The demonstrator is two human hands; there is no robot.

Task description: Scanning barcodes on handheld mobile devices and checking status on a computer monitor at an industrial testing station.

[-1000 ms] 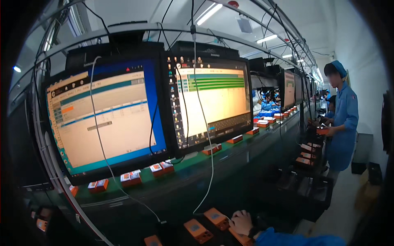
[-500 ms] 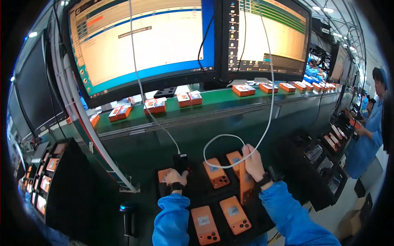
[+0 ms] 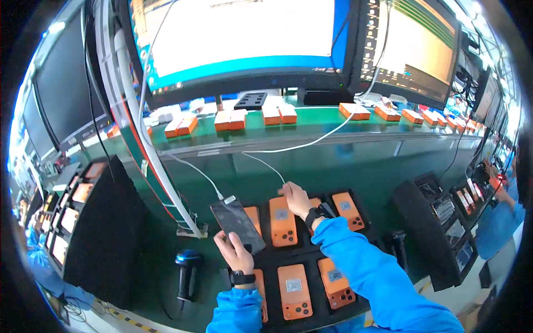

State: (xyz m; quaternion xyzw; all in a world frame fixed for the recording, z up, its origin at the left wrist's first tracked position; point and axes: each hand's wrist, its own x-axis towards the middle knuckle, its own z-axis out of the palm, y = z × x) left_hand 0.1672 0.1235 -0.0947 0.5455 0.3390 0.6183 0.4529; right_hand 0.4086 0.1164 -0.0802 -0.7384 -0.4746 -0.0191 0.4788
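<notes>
My left hand [image 3: 235, 253] grips the lower end of a smartphone [image 3: 237, 220], dark screen up and tilted, with a white cable joined to its top end. My right hand [image 3: 298, 201] pinches the plug end of another white cable [image 3: 272, 167] at the top edge of an orange smartphone [image 3: 283, 228], back up. Whether the plug sits in that phone is hidden by my fingers. More orange phones, such as one phone [image 3: 348, 211] at the right and another phone [image 3: 293, 291] nearer me, lie back up in a black tray [image 3: 270, 260]. My right forearm covers part of the tray.
A barcode scanner [image 3: 185, 276] stands left of the tray; a dark handheld device [image 3: 399, 248] is right. A white post [image 3: 161, 166] rises at the left. Black racks [image 3: 105, 222] flank the bench. Orange-and-white boxes [image 3: 230, 120] line the green shelf below monitors [image 3: 233, 72]. A co-worker [image 3: 502, 213] is at far right.
My left hand has raised the cabled phone, screen up. My right hand has moved left from an upright orange phone to another phone's top edge. The view has shifted.
</notes>
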